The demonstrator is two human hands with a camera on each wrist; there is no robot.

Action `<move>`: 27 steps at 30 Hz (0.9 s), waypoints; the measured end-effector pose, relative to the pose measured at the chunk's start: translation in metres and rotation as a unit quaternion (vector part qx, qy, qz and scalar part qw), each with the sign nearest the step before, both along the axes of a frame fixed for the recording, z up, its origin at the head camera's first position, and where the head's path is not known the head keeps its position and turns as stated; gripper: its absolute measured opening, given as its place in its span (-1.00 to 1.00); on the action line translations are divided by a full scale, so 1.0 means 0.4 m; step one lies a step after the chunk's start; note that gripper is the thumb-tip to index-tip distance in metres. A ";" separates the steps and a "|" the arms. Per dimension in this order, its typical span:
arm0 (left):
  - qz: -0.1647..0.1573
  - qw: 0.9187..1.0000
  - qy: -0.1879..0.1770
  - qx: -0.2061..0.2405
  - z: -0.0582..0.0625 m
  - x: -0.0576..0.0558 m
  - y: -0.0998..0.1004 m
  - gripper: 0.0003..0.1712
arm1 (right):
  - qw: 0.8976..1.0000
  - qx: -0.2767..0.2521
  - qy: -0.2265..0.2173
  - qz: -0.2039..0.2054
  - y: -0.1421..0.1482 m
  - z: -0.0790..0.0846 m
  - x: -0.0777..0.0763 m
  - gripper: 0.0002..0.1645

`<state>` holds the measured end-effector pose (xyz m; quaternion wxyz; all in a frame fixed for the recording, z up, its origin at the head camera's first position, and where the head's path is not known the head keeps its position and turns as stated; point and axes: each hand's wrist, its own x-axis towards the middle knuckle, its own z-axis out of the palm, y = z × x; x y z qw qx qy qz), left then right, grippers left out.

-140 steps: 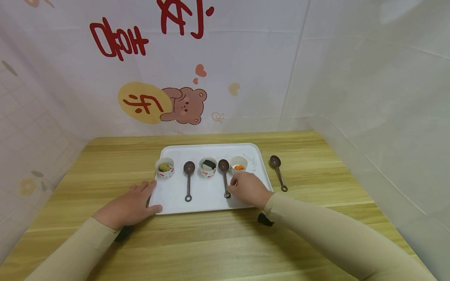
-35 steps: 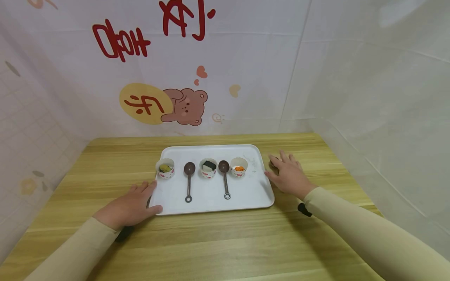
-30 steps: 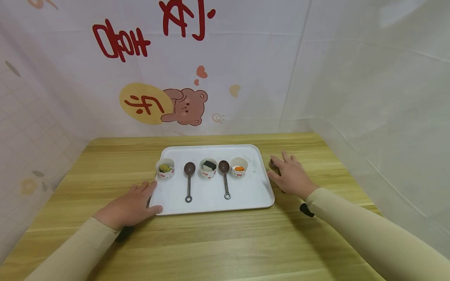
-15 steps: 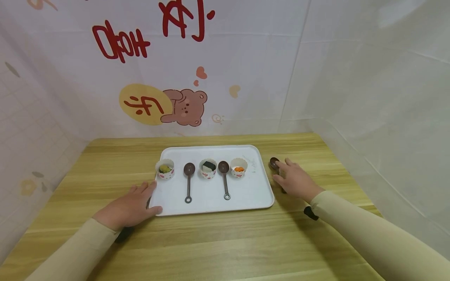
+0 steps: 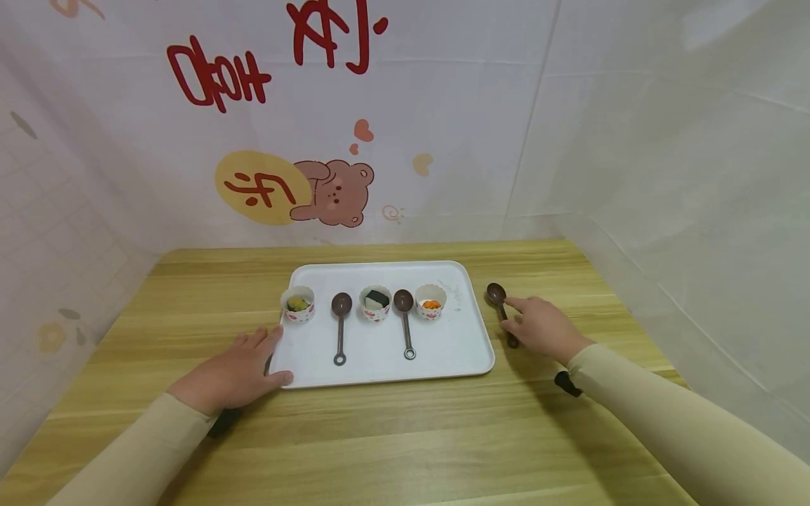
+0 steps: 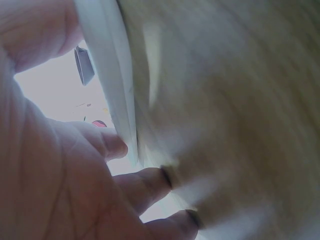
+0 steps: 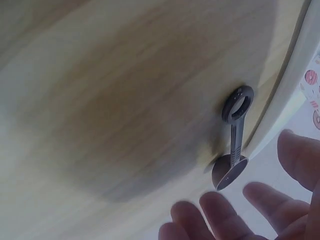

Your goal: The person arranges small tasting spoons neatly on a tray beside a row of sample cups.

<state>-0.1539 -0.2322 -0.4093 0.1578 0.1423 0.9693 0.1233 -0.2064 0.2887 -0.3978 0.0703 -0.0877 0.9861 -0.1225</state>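
Note:
My right hand (image 5: 545, 329) hovers at the brown spoon (image 5: 496, 294) on the table to the right of the white tray (image 5: 373, 371). Its thumb and index finger lie on either side of the handle. In the right wrist view the fingers (image 7: 220, 212) are spread, and the spoon (image 7: 235, 142) shows uncovered beyond them. My left hand (image 5: 228, 372) rests at the tray's left front corner. In the left wrist view its fingers (image 6: 145, 187) lie stretched along the tray's rim (image 6: 117, 85).
On the tray stand a paper cup (image 5: 297, 315) with green food, a cup (image 5: 375, 314) with a rice ball, and a cup (image 5: 431, 313) with orange food. Two brown spoons, a left one (image 5: 341, 305) and a right one (image 5: 403, 302), lie between them. A white sheet (image 5: 443, 105) hangs behind.
My right hand has moved from the tray to the spoon on the right, then drawn back along it, uncovering its bowl. My left hand has stayed at the tray corner.

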 end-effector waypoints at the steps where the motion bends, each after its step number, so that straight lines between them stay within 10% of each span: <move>1: 0.000 1.000 0.000 0.000 -0.001 0.000 0.000 0.19 | 1.000 0.004 0.000 0.001 0.002 0.000 0.000 -0.30; 27: -0.002 1.000 0.001 0.005 -0.001 0.001 0.001 0.17 | 0.999 0.018 -0.025 0.018 0.019 -0.009 0.006 -0.49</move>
